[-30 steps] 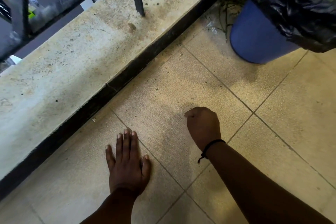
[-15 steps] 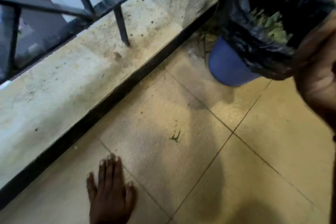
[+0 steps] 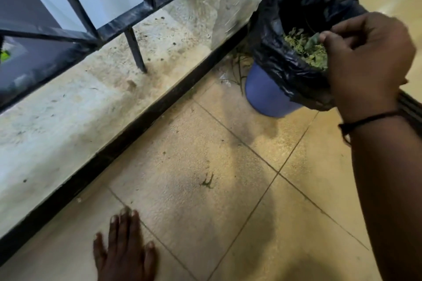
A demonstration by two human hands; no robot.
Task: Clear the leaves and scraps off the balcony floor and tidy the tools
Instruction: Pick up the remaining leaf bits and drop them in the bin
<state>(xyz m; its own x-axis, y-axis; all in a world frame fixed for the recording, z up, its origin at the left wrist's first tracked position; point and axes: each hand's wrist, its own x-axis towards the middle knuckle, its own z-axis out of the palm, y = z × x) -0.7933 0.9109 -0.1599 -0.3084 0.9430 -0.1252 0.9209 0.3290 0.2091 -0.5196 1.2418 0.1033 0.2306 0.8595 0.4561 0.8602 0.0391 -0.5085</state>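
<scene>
Right hand (image 3: 367, 59) curled over the mouth of the black bag (image 3: 280, 57) lining the blue bin (image 3: 267, 96); fingertips bunched, whether they pinch a scrap I cannot tell. Left hand (image 3: 124, 250) flat on the floor tile (image 3: 182, 212), fingers spread, propping. Green leaves (image 3: 303, 48) heaped inside the bag. One small scrap (image 3: 207, 181) left mid-tile: likely featherlight, limp, crumbly, so best a fingertip pinch at the stem. Twigs (image 3: 237, 68) beside the bin base. A second back, the right hand was fisted down on the tile; since then it has lifted to the bag, and the scrap now lies uncovered.
</scene>
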